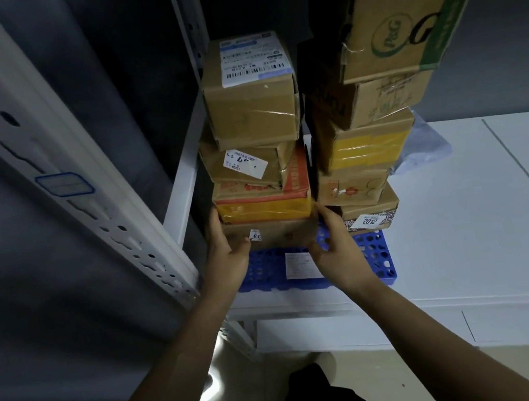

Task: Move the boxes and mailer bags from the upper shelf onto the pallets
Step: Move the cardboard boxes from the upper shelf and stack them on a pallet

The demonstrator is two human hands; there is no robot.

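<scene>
Both hands reach to the bottom box (278, 232) of a stack of four cardboard boxes standing on a blue pallet (374, 254). The left hand (229, 251) lies spread against the box's left end, thumb across its front beside a small white sticker (255, 235). The right hand (333, 241) is open at the box's right end, fingers curled around the corner. Above the hands sit a yellow-taped box (264, 205), a labelled box (247, 165) and a top box (252, 98) bearing a shipping label. Just right of the right hand a second stack (365, 146) rises on the same pallet, with a grey mailer bag (426, 147) behind it.
</scene>
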